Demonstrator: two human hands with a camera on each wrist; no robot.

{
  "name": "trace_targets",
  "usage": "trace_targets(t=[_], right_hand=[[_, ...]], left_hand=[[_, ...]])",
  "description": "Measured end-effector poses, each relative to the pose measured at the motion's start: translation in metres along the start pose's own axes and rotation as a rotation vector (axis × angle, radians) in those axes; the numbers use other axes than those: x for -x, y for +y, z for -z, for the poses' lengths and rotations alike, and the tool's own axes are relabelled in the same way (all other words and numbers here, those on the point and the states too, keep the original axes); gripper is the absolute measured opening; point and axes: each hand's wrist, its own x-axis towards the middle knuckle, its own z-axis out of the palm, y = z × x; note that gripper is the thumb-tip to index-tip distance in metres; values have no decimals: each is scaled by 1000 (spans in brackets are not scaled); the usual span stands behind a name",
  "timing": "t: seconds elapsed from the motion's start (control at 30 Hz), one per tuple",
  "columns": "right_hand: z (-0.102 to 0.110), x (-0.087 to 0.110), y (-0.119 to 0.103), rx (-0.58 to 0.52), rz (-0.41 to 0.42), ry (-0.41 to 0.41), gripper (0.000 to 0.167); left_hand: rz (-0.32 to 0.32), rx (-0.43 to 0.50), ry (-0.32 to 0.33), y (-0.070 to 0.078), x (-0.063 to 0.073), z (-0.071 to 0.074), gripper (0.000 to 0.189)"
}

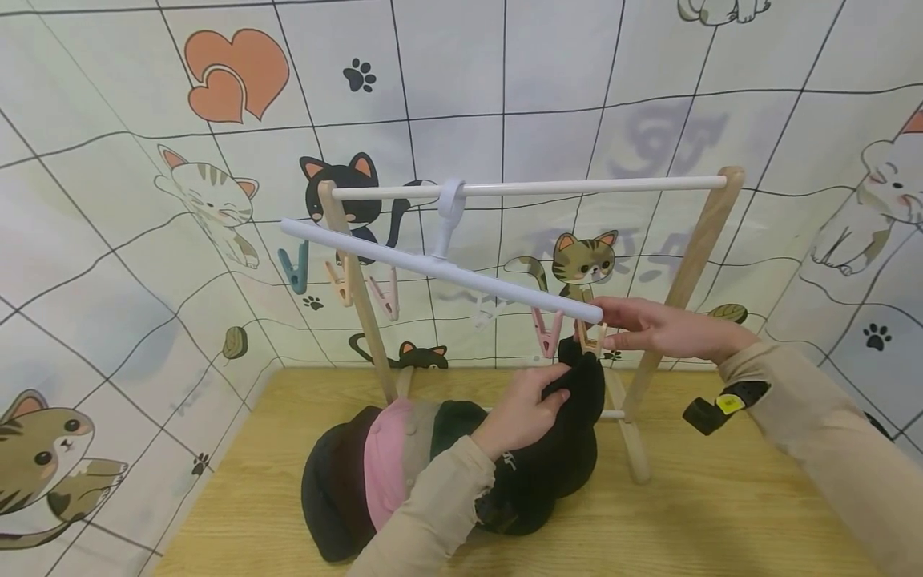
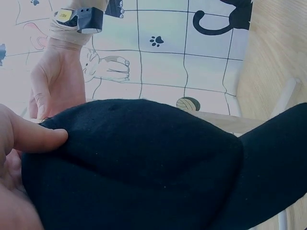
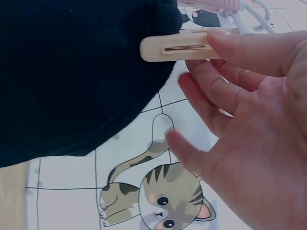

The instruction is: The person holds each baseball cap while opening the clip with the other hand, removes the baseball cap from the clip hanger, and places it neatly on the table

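My left hand [image 1: 522,409] pinches the edge of a black cap [image 1: 580,417], holding it up under the right end of a white clip hanger [image 1: 440,268]. In the left wrist view the thumb lies on the outside of the black cap [image 2: 144,153]. My right hand [image 1: 671,328] pinches a cream clothespin [image 1: 593,343] at that end, thumb on one side and fingers on the other. Seen from the right wrist, the nose of the clothespin [image 3: 163,49] overlaps the cap's edge. A pink clothespin [image 1: 548,330] hangs just left of it.
The hanger hooks over the white rail [image 1: 591,187] of a wooden-legged rack [image 1: 695,248] and tilts down to the right. Blue [image 1: 294,268], peach [image 1: 340,280] and pink clips hang at its left. A row of nested caps [image 1: 385,457] lies on the wooden table [image 1: 238,497].
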Motion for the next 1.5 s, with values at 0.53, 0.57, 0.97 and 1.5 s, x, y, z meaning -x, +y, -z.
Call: trace_targets(t=[0.53,0.57,0.97,1.5], right_hand=[[5,-6,-9,108,15,-19,53],[5,-8,-10,117,22,-22,51],[7,-13,-14,119,33,-5,44],[14,-6,3,-41,117,-63,42]], left_hand=[[-20,8,24,1,3,0,20],[-21,9,27,0,4,-1,20],[10,66,38,1,12,-4,24],[-13,72,20,7,14,2,28]])
